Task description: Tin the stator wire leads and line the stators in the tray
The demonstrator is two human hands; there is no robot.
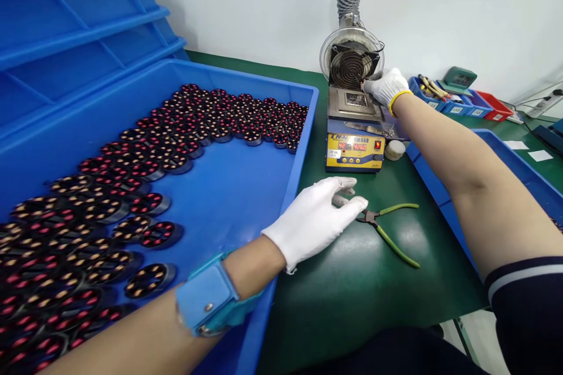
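Observation:
My left hand [323,217], in a white glove, hovers over the green bench beside the big tray. Its thumb and fingers are apart, with nothing visible between them. The thumb tip is close to the head of cutting pliers [373,218] with green handles spread; I cannot tell if they touch. My right hand [389,91], gloved too, reaches over the right edge of a solder pot [356,99] with a shiny square bath and a yellow control panel [354,151]. Its fingers are closed in a pinch near the fan; what they hold is too small to make out.
A large blue tray [295,173] holds many round black parts [160,234] with red and tan segments. Stacked blue trays [88,17] rise behind it. A round tin [394,150] stands by the pot. Small bins [477,106] and another blue tray [497,149] lie right.

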